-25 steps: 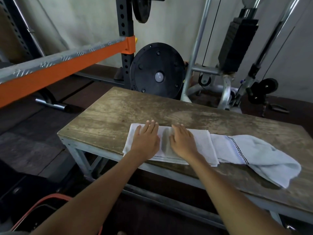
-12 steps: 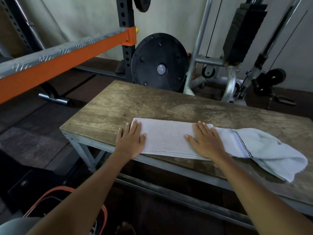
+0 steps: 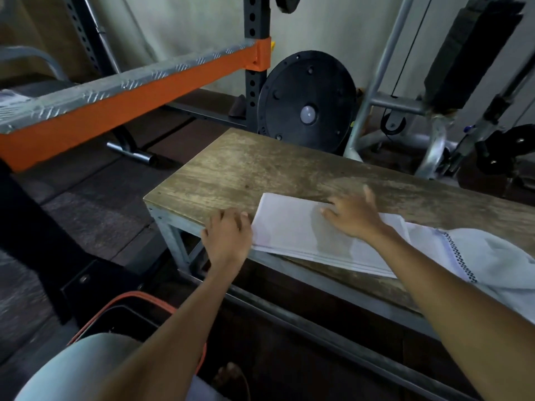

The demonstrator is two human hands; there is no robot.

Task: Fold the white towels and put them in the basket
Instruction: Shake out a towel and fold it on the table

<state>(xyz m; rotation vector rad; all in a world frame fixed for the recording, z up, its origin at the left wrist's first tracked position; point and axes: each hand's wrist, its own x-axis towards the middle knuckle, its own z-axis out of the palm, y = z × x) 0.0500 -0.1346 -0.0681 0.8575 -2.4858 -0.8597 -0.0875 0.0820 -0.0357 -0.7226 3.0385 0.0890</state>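
A folded white towel [image 3: 292, 230] lies on the wooden bench [image 3: 231, 175], its front edge slightly over the bench's rim. My left hand [image 3: 228, 238] is at the towel's left end with fingers curled onto its edge, gripping it. My right hand [image 3: 353, 218] lies on the towel's right half with fingers spread and straight. A second white towel [image 3: 498, 256] with a checked stripe lies crumpled on the bench to the right, partly under the folded one. The black basket with an orange rim [image 3: 130, 299] stands on the floor at lower left, partly hidden by my left arm.
An orange and metal rack beam [image 3: 130, 94] crosses the upper left. A black weight plate [image 3: 307, 102] leans behind the bench, with cable machine frames [image 3: 385, 68] to its right. A barbell end [image 3: 136, 153] lies on the dark floor mats.
My left hand slid off the towel's top to its left edge and curled there. My right hand moved left toward the towel's middle. The view turned left and down, showing more of the basket.
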